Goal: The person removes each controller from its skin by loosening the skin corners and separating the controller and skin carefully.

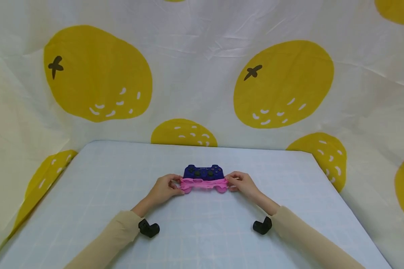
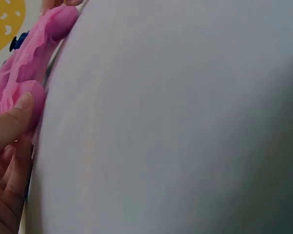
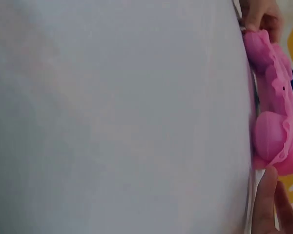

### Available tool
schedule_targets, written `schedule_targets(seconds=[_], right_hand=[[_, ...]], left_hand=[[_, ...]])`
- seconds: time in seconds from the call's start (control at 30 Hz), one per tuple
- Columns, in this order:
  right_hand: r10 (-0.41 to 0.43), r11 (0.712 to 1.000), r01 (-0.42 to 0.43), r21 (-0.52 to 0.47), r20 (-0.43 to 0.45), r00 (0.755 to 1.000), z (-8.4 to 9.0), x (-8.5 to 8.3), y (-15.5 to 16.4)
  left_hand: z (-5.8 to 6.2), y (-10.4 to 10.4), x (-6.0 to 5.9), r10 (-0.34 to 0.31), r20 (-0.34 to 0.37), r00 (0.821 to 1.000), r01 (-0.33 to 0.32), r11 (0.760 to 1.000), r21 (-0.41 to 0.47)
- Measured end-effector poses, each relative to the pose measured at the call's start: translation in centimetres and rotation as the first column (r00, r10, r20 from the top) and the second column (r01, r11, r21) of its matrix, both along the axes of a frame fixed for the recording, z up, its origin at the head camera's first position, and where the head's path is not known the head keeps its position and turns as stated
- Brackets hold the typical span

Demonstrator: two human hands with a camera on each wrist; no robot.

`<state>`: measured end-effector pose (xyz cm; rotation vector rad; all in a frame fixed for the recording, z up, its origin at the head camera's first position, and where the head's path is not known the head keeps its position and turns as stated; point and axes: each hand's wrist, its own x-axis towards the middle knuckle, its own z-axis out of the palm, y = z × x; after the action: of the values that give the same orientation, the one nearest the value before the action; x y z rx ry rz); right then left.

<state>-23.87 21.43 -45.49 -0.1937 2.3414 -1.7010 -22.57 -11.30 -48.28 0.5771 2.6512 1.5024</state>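
A dark blue game controller [image 1: 203, 172] lies at the middle of the table, its two thumbsticks facing up. A pink, soft-looking cover [image 1: 203, 183] wraps the near part and both handles of it, while the far part is bare blue. My left hand [image 1: 163, 189] pinches the cover at its left end, thumb on the near handle. At the other end my right hand [image 1: 245, 185] holds the cover's edge between thumb and fingers. In the left wrist view the pink cover [image 2: 27, 63] looks wrinkled along its rim; the right wrist view shows the rim of the cover [image 3: 271, 134] bunched.
A pale checked cloth [image 1: 202, 231] covers the table. Behind and beside it hangs a white curtain [image 1: 192, 82] printed with yellow fruit. Black wrist cameras [image 1: 149, 228] sit on both beige sleeves [image 1: 111, 239].
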Motion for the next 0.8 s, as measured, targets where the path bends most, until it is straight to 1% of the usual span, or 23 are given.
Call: schedule_targets(seconds=[0.07, 0.13, 0.2, 0.3, 0.4, 0.5, 0.57, 0.63, 0.7, 0.8], right_hand=[[0.031, 0.999, -0.032, -0.014, -0.017, 0.999, -0.2, 0.0, 0.2], [0.069, 0.998, -0.069, -0.004, -0.036, 0.997, -0.4, 0.1, 0.6], [0.121, 0.992, -0.119, 0.036, -0.071, 0.990, -0.6, 0.1, 1.0], [0.200, 0.978, -0.189, 0.089, -0.131, 0.971, -0.9, 0.1, 1.5], [0.254, 0.965, -0.239, 0.105, -0.172, 0.952, -1.2, 0.2, 1.4], [0.250, 0.966, -0.229, 0.122, -0.200, 0.947, -1.1, 0.2, 1.0], [0.237, 0.967, -0.208, 0.144, -0.227, 0.945, -1.0, 0.0, 0.7], [0.226, 0.967, -0.186, 0.175, -0.248, 0.942, -0.9, -0.2, 0.5], [0.226, 0.962, -0.174, 0.209, -0.257, 0.940, -0.9, -0.5, 0.5], [0.243, 0.955, -0.185, 0.233, -0.251, 0.937, -0.3, -0.5, 0.3]], left_hand=[[-0.2, 0.1, -0.1, 0.027, -0.038, 0.999, -0.026, 1.000, 0.009], [-0.3, 0.2, 0.0, 0.031, -0.057, 0.998, -0.029, 0.999, 0.036], [-0.3, 0.2, -0.1, 0.008, -0.066, 0.998, -0.004, 0.998, 0.062], [-0.3, 0.1, -0.3, -0.025, -0.072, 0.997, 0.030, 0.996, 0.081], [-0.4, 0.1, -0.6, -0.027, -0.098, 0.995, 0.034, 0.997, 0.071], [-0.6, 0.1, -0.9, -0.014, -0.134, 0.991, 0.023, 0.998, 0.061], [-0.6, 0.2, -1.0, -0.021, -0.143, 0.990, 0.028, 0.998, 0.052], [-0.5, 0.2, -1.2, -0.041, -0.113, 0.993, 0.047, 0.997, 0.053], [-0.3, 0.3, -1.4, -0.070, -0.062, 0.996, 0.073, 0.996, 0.053], [0.0, 0.4, -1.7, -0.117, 0.006, 0.993, 0.117, 0.992, 0.041]])
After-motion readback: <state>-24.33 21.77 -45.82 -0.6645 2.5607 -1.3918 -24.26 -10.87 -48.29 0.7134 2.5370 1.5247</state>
